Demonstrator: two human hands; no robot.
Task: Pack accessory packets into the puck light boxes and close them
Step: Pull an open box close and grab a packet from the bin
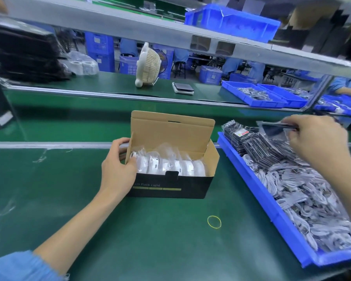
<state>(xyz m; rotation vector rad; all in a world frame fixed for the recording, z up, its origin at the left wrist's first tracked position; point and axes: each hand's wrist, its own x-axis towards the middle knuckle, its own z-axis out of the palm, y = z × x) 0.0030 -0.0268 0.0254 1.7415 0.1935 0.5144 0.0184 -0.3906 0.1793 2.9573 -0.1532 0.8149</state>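
A black puck light box (170, 187) stands open on the green bench, its brown lid flap (171, 132) upright. Bagged white puck lights (166, 164) fill it. My left hand (118, 165) grips the box's left end, thumb on the side flap. To the right, a long blue tray (257, 194) holds stacked dark accessory packets (251, 142) and bagged white cables (304, 201). Over the tray's far end my right hand (314, 142) pinches one dark accessory packet (272, 127) by its edge, lifted above the stack.
A yellow rubber band (214, 221) lies on the bench in front of the box. Across the conveyor sit a small white fan (147, 64), a scale (183, 88) and more blue trays (261, 95). Stacked black boxes (24, 53) stand at far left. A shelf runs overhead.
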